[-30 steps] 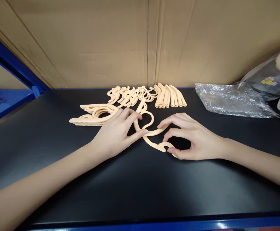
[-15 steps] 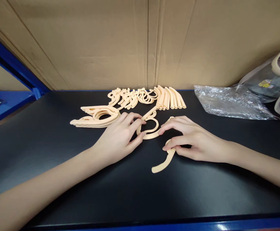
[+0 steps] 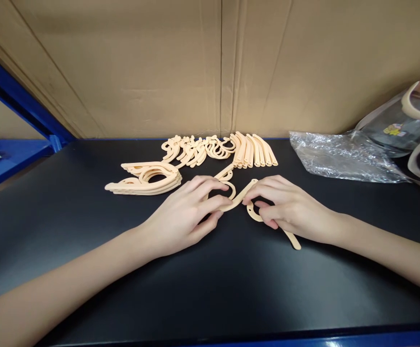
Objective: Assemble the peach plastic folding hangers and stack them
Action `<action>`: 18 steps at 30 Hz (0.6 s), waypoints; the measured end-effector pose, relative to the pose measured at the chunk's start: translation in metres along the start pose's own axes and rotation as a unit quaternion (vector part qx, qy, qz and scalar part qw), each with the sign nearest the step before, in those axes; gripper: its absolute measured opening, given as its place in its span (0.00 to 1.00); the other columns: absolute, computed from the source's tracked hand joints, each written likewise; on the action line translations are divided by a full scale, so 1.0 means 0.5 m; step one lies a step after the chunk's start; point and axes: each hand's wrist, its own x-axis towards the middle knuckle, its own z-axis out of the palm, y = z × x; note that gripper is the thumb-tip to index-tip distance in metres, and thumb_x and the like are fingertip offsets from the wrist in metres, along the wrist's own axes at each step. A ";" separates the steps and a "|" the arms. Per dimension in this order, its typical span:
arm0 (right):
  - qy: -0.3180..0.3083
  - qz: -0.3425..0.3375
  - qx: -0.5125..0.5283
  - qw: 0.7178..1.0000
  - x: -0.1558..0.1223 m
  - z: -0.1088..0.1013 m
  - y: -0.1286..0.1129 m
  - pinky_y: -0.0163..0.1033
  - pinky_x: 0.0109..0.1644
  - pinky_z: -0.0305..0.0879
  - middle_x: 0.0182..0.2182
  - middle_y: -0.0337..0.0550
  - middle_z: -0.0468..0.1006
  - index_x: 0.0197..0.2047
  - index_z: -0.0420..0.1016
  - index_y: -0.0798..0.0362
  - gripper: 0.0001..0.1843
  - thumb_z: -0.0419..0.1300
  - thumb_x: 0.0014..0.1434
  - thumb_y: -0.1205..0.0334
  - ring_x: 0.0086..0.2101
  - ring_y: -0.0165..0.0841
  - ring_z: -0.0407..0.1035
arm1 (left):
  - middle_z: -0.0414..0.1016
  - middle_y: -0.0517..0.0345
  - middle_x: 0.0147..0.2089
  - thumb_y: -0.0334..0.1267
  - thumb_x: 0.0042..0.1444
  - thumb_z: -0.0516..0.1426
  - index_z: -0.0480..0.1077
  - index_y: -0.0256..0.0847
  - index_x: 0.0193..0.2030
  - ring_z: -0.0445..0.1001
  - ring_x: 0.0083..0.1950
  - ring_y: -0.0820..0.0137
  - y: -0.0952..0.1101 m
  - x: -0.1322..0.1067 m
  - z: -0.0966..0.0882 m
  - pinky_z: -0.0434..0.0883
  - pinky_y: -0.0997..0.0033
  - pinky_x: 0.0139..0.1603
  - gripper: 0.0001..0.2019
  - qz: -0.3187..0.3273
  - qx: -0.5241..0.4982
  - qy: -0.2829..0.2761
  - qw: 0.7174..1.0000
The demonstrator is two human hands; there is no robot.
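Observation:
My left hand (image 3: 184, 212) pinches a peach plastic hook piece (image 3: 228, 188) that rests on the black table (image 3: 87, 226) at the middle. My right hand (image 3: 289, 207) is closed on a curved peach arm piece (image 3: 290, 238), whose free end points right and toward me beneath the hand. The two pieces meet between my fingertips. Just behind my left hand lies a stack of finished folded hangers (image 3: 145, 178).
Rows of loose peach parts (image 3: 195, 148) and curved arms (image 3: 255, 150) lie at the back by the cardboard wall (image 3: 195, 67). A crumpled clear plastic bag (image 3: 340, 156) and bagged goods (image 3: 408, 125) sit at the right. Blue shelf frame (image 3: 18, 144) at left.
My right hand has swung the curved arm piece round, from pointing left toward me to pointing right under the hand. My left hand stayed on the hook piece and closed tighter.

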 end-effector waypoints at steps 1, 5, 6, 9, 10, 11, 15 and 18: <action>0.004 -0.004 -0.025 1.000 0.001 -0.001 0.000 0.44 0.48 0.61 0.41 0.44 0.76 0.21 0.66 0.53 0.17 0.53 0.59 0.77 0.44 0.37 0.66 | 0.70 0.51 0.58 0.32 0.65 0.51 0.71 0.40 0.51 0.63 0.62 0.62 0.001 0.001 -0.001 0.65 0.61 0.61 0.12 0.005 -0.004 0.002 1.000; 0.028 -0.012 -0.119 0.992 0.003 -0.005 0.001 0.42 0.45 0.62 0.30 0.41 0.75 0.22 0.65 0.52 0.19 0.48 0.59 0.80 0.38 0.34 0.67 | 0.73 0.51 0.55 0.35 0.65 0.52 0.73 0.41 0.47 0.65 0.60 0.61 0.000 0.001 -0.003 0.67 0.60 0.58 0.09 0.009 -0.002 0.008 1.000; 0.031 -0.008 -0.131 0.991 0.003 -0.005 0.004 0.42 0.44 0.62 0.28 0.40 0.74 0.22 0.65 0.52 0.19 0.47 0.60 0.79 0.36 0.34 0.66 | 0.74 0.52 0.54 0.36 0.65 0.53 0.74 0.41 0.47 0.66 0.60 0.61 -0.001 0.001 -0.004 0.68 0.60 0.57 0.09 0.010 -0.003 0.011 1.000; 0.040 0.001 -0.138 0.990 0.000 -0.003 0.014 0.41 0.44 0.62 0.24 0.38 0.72 0.22 0.64 0.51 0.20 0.47 0.63 0.76 0.34 0.33 0.67 | 0.75 0.54 0.53 0.37 0.65 0.54 0.75 0.42 0.41 0.67 0.58 0.62 -0.003 -0.002 -0.010 0.69 0.61 0.55 0.08 0.016 -0.006 0.019 1.000; 0.043 0.003 -0.140 0.989 -0.001 -0.002 0.017 0.41 0.44 0.63 0.25 0.39 0.73 0.23 0.65 0.51 0.19 0.47 0.62 0.76 0.34 0.33 0.68 | 0.76 0.55 0.52 0.37 0.65 0.54 0.75 0.42 0.38 0.68 0.58 0.62 -0.003 -0.002 -0.013 0.69 0.62 0.55 0.09 0.017 -0.004 0.020 1.000; 0.049 0.007 -0.144 0.988 -0.002 -0.002 0.019 0.41 0.44 0.63 0.26 0.39 0.75 0.25 0.67 0.51 0.19 0.46 0.62 0.77 0.35 0.33 0.68 | 0.76 0.55 0.51 0.38 0.65 0.54 0.74 0.41 0.35 0.68 0.58 0.62 -0.003 -0.002 -0.016 0.69 0.63 0.54 0.09 0.020 0.000 0.022 1.000; 0.066 0.047 -0.197 0.977 -0.003 -0.007 0.012 0.40 0.39 0.63 0.30 0.42 0.77 0.34 0.73 0.54 0.11 0.50 0.64 0.71 0.32 0.34 0.68 | 0.75 0.53 0.53 0.38 0.65 0.54 0.73 0.40 0.40 0.69 0.57 0.62 0.001 -0.002 -0.021 0.68 0.63 0.55 0.08 0.033 0.011 0.016 0.999; 0.031 0.077 -0.264 0.961 -0.001 -0.016 -0.004 0.41 0.31 0.58 0.22 0.40 0.70 0.28 0.71 0.55 0.16 0.54 0.65 0.56 0.25 0.33 0.65 | 0.72 0.49 0.59 0.40 0.65 0.54 0.68 0.37 0.57 0.67 0.61 0.61 0.002 -0.003 -0.015 0.66 0.62 0.60 0.16 0.040 0.016 -0.007 0.999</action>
